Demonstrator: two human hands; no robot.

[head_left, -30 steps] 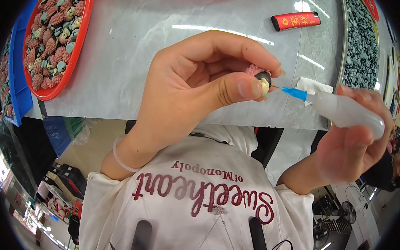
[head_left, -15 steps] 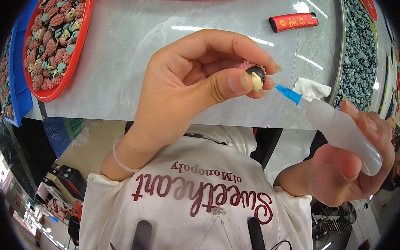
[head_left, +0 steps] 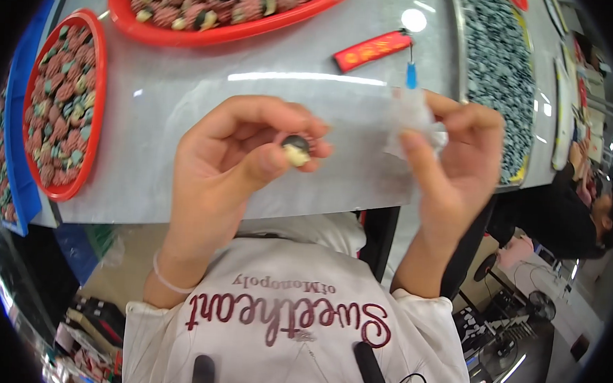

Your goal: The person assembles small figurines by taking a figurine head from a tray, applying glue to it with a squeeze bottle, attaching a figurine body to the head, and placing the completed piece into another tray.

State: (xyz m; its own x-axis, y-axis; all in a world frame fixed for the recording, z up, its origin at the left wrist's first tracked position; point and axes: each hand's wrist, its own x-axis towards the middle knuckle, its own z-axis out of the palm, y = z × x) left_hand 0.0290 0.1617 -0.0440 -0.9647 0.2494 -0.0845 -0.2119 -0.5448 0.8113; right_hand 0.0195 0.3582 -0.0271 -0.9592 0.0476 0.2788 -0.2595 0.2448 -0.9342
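Observation:
Between thumb and fingers, my left hand (head_left: 218,152) pinches a small figure piece (head_left: 297,151) with a dark top, a cream lower part and some pink behind it. My right hand (head_left: 454,154) grips a translucent white squeeze bottle (head_left: 412,114), held upright over the table. Its blue needle tip (head_left: 412,76) points away from me, apart from the piece. Behind the bottle, a crumpled white cloth or tissue (head_left: 437,138) is partly hidden.
A red tray (head_left: 190,38) of pink-and-cream pieces lies at the back, another red tray (head_left: 97,111) at the left beside a blue bin (head_left: 24,177). A red lighter-shaped item (head_left: 373,51) rests beyond the bottle. Dark green bits fill a metal-edged tray (head_left: 460,33). Another person (head_left: 569,212) sits far right.
My right hand has swung the bottle up and away, from its needle at the piece to upright. My left hand still holds the piece. The view has shifted, showing more of the back tray.

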